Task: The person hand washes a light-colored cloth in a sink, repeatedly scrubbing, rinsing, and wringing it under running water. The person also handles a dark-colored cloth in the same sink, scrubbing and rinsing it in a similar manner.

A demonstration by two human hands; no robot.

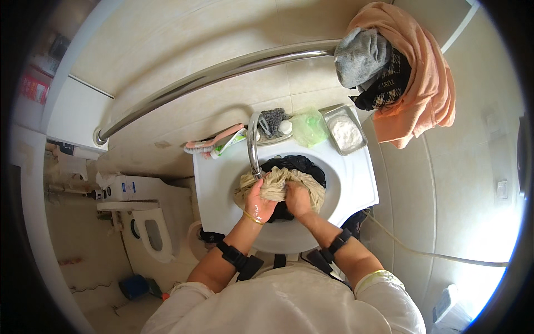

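A bunched beige cloth [273, 185] lies in the white sink [332, 189], under the spout of the chrome faucet [253, 146]. My left hand [261, 206], wet and with the palm turned up, holds the cloth's near left part; its fingertips are hidden by the fabric. Closed in a fist, my right hand [298, 199] grips the same cloth on its right side. Black fabric [303, 165] shows in the basin behind and beneath the beige cloth. A yellow band circles my left wrist, and black straps sit on both forearms.
Along the sink's back edge are a pink brush [219, 137], a green-and-white tube [229, 143], a pale green bag [309, 128] and a metal tray of white powder [346, 133]. A chrome rail [217, 68] holds an orange towel [414, 72]. The toilet [153, 231] stands left.
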